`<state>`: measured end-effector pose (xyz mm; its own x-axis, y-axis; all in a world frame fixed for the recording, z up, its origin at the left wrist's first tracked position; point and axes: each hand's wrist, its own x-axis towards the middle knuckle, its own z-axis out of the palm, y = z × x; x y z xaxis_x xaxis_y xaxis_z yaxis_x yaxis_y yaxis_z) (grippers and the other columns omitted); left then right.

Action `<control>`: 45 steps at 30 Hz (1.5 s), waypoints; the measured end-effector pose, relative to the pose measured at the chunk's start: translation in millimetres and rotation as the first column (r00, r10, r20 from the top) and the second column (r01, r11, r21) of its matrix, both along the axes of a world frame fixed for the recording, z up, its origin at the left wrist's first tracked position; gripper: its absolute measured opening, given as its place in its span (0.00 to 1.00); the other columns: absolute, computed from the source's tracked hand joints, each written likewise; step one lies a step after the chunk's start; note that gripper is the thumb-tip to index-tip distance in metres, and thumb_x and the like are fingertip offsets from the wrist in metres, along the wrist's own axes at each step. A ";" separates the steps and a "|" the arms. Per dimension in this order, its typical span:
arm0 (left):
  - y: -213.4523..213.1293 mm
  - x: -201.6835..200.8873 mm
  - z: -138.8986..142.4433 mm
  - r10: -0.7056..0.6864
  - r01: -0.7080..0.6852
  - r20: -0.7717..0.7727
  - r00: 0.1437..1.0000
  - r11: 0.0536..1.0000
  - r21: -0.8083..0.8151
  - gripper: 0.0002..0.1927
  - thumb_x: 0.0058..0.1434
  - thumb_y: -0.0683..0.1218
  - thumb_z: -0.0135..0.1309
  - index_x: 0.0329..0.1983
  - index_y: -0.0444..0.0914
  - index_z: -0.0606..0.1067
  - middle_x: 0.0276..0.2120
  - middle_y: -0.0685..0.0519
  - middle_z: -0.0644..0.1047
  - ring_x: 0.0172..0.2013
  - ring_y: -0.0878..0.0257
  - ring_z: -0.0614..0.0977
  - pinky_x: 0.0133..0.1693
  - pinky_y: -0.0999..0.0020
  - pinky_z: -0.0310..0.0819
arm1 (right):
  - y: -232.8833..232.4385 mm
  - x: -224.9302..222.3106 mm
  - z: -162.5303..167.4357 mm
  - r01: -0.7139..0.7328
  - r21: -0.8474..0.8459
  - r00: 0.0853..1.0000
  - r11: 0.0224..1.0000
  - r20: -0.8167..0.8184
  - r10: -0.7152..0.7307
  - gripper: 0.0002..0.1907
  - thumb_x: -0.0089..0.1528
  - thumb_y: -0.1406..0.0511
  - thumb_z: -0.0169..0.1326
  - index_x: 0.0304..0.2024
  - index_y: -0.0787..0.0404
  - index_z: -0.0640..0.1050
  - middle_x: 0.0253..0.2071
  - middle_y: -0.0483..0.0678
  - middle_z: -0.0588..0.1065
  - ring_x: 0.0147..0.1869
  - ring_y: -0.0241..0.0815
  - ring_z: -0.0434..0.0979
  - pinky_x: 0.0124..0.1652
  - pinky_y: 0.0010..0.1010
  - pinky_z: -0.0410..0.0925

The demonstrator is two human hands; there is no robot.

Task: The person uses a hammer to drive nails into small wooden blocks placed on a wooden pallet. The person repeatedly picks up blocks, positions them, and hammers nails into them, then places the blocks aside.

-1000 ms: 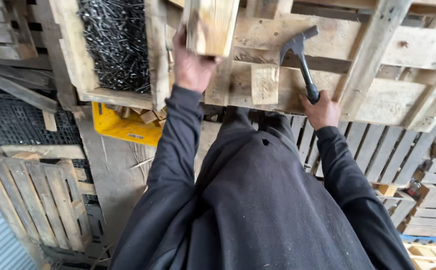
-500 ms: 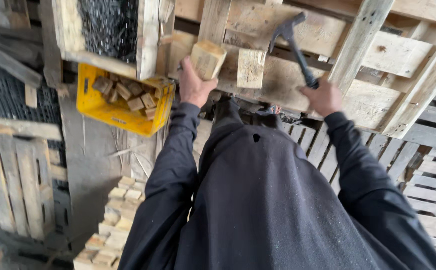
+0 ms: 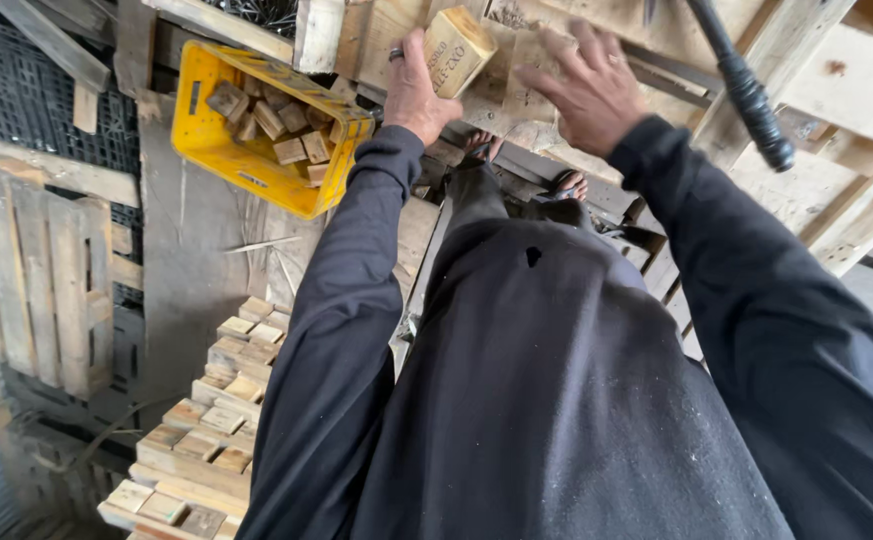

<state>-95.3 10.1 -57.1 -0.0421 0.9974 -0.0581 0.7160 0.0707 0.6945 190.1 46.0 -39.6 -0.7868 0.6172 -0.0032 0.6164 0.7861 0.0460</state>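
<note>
While the left hand (image 3: 411,95) closes its fingers around a small wooden block (image 3: 459,48), the block sits tilted at the top of the view, one printed end face turned toward the camera, held against the underside boards of a wooden pallet (image 3: 826,70). The thumb side of that hand presses on the block's left face, and a ring shows near the top of the hand. The right hand (image 3: 586,90) is spread wide, fingers apart, palm down, holding nothing; its fingertips lie just beside the block's right edge and over a pale board of the pallet. Whether they actually touch the block cannot be told. A hammer handle (image 3: 746,85), black with a ribbed grip, hangs free just beside the right forearm, slanting down from the top edge; its head is out of view. Both arms wear dark sleeves, and dark clothing fills the lower middle of the picture. Between the arms, lower down, a sandalled foot (image 3: 568,185) shows on the floor. Left of the left arm stands a yellow plastic crate (image 3: 206,150) holding more loose blocks. Below it, near the bottom left, similar blocks are laid in a stacked pile (image 3: 201,430). Further left, another weathered pallet (image 3: 41,280) leans upright.
</note>
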 end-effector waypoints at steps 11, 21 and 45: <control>7.2 -3.1 25.7 -0.408 0.393 -0.151 0.900 0.911 -0.121 0.50 0.38 0.39 0.71 0.66 0.42 0.62 0.56 0.44 0.70 0.56 0.44 0.70 0.60 0.52 0.68 | -16.3 23.9 -18.0 0.290 -0.320 0.952 0.902 -0.003 -0.307 0.34 0.59 0.65 0.61 0.67 0.53 0.68 0.53 0.63 0.65 0.56 0.57 0.69 0.49 0.48 0.68; 22.4 71.4 -21.7 -0.683 0.660 -0.244 0.688 0.729 -0.179 0.50 0.37 0.38 0.72 0.66 0.48 0.64 0.57 0.49 0.67 0.59 0.45 0.66 0.60 0.55 0.68 | -102.6 47.4 -42.7 0.538 -0.479 0.657 0.693 -0.276 -0.701 0.50 0.46 0.64 0.75 0.63 0.72 0.62 0.62 0.64 0.60 0.67 0.64 0.61 0.63 0.57 0.63; 52.4 83.4 -6.9 -0.864 0.822 -0.355 0.357 0.471 -0.320 0.53 0.49 0.68 0.66 0.71 0.40 0.57 0.66 0.44 0.65 0.67 0.48 0.64 0.69 0.48 0.49 | 4.6 11.9 41.9 0.210 -0.691 0.617 0.692 -0.455 -0.642 0.50 0.53 0.65 0.70 0.70 0.72 0.56 0.65 0.72 0.54 0.71 0.73 0.56 0.63 0.63 0.56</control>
<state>-11.9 62.5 -64.0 0.7790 0.5168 -0.3551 0.6220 -0.7088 0.3328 202.0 50.6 2.3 -0.3588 0.9307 -0.0705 0.5802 0.1632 -0.7979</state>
